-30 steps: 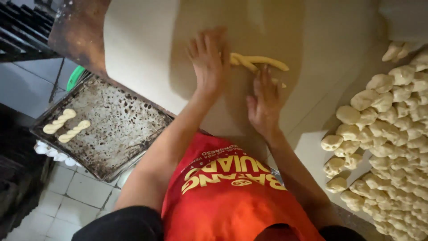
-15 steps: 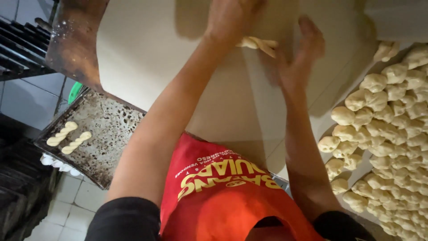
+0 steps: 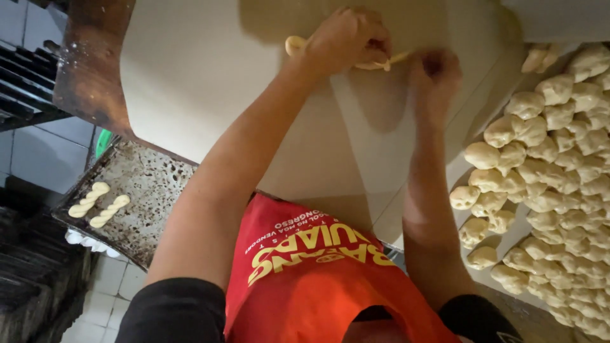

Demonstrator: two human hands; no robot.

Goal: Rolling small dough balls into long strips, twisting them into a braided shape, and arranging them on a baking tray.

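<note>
Both my hands grip the dough rope (image 3: 381,63): left hand (image 3: 346,38) mid-length, right hand (image 3: 435,73) pinching its end; soft, stretchy, I judge

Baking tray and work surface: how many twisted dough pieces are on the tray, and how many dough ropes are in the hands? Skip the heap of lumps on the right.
Twisted dough pieces on the baking tray: 2
Dough rope held between left hand and right hand: 1
Total: 3
</note>
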